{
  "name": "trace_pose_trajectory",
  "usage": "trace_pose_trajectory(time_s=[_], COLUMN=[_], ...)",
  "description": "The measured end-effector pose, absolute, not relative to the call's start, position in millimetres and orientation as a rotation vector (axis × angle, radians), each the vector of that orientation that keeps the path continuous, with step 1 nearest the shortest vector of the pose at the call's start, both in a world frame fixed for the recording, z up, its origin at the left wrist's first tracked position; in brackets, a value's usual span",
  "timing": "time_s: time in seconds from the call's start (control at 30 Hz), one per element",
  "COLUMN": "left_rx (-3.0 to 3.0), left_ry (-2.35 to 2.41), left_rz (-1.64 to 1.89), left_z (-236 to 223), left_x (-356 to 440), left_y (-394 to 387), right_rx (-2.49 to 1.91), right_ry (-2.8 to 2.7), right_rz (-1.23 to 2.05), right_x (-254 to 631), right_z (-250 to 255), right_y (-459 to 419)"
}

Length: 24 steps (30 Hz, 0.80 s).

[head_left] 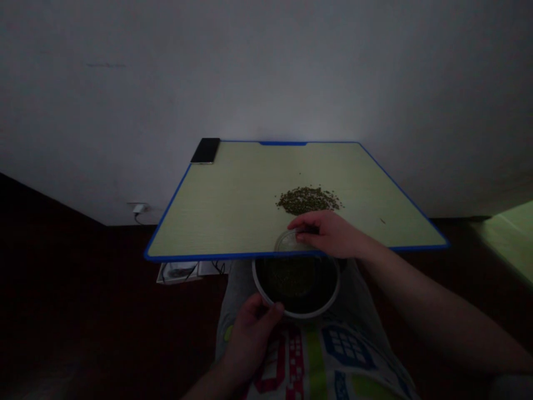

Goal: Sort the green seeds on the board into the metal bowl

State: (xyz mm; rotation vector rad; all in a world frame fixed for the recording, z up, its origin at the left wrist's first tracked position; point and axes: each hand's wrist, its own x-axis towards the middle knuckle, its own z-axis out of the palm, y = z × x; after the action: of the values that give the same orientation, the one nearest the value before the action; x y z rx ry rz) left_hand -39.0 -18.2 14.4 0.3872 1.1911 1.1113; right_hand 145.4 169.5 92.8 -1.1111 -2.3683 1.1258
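A round bowl (296, 315) with a pale rim rests on my lap, just below the table's front edge. Dark, grainy matter shows dimly inside it. My left hand (256, 328) pinches the near-left rim, thumb on top. Over the table's front edge, my right hand (327, 230) grips a clear, round, shallow plastic piece (285, 242), perhaps a lid or small dish. Just beyond those fingers lies a loose pile of small brown-green grains (308, 199), its near side partly covered by the hand.
The pale tabletop (229, 205) has a blue border and stands against a white wall. A dark phone (206, 151) lies at its far left corner. One thin brown bit (382, 221) is at the right. Below left are a plugged-in charger (139, 209) and a white box (178, 272) with cables.
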Motion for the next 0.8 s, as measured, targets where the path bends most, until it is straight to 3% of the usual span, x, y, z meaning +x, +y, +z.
trace_pose_trajectory(time_s=[0.23,0.5,0.8], left_rx=[0.395,0.386,0.39], left_ry=[1.183,1.142,1.145], left_rz=[1.115,1.101,1.105], left_z=[11,8,5], left_x=[-39,-39,-39], left_y=[-19,-21,-21], right_rx=[-0.907,-1.204,-1.329], right_ry=[-2.524,-2.151,-2.174], right_rz=[1.037,0.73,0.382], right_x=[161,169,139], right_z=[106,105,85], right_y=[161,169,167])
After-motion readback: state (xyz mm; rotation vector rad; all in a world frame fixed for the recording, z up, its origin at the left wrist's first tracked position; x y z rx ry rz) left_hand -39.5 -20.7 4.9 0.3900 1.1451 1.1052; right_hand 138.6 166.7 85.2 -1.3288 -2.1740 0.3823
